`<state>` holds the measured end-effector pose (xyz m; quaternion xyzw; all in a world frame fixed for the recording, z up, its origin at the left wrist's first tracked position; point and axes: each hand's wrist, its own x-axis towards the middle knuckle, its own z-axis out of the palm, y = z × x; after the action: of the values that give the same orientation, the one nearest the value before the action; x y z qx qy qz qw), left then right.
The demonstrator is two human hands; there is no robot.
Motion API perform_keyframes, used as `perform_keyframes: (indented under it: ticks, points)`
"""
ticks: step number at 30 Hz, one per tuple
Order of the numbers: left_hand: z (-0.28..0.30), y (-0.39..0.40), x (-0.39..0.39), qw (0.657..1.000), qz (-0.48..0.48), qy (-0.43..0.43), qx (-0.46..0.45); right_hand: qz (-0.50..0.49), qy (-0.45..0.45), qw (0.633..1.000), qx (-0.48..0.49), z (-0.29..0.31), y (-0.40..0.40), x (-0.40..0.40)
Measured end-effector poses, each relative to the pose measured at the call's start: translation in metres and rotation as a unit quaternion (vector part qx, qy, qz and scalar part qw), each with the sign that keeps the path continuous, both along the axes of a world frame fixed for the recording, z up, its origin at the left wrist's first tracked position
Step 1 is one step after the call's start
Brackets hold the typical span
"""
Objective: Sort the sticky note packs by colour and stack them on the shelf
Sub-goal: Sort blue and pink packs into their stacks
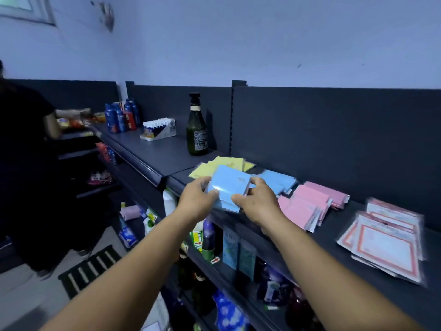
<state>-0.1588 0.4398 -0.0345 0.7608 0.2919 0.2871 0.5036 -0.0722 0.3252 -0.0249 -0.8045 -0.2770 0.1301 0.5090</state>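
A stack of blue sticky note packs (228,187) is held just above the front edge of the dark top shelf (152,151). My left hand (196,197) grips its left side and my right hand (256,199) grips its right side. Behind it, yellow packs (224,163) lie spread on the shelf. More blue packs (278,181) lie to the right of the stack. Pink packs (307,204) lie in a loose pile further right.
A dark glass bottle (196,126) stands behind the yellow packs. Red-bordered plastic-wrapped sheets (384,242) lie at the right. A white display box (160,130) and blue cans (119,118) stand far left. Lower shelves hold bottles. A person in black (23,149) stands at the left.
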Motion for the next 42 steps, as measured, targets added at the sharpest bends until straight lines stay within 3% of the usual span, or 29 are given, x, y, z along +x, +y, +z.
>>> perform_keyframes:
  ticks: [6,19,27,34,42]
  points:
    - [-0.012,0.039,0.027,0.998,-0.044,0.045,0.003,-0.038,-0.007,0.998,-0.053,-0.009,0.028,0.018]
    - [-0.025,0.078,0.085,0.957,-0.201,0.156,0.137,-0.215,-0.011,0.964,-0.157,-0.030,0.068,0.037]
    - [-0.031,0.080,0.107,0.926,-0.221,0.200,0.232,-0.259,0.009,0.951,-0.171,-0.031,0.076,0.040]
    - [-0.026,0.077,0.099,0.922,-0.250,0.159,0.249,-0.264,-0.021,0.945,-0.192,-0.025,0.072,0.025]
    - [-0.005,0.042,0.083,0.878,-0.280,0.091,0.378,-0.263,-0.133,0.923,-0.247,-0.011,0.033,0.001]
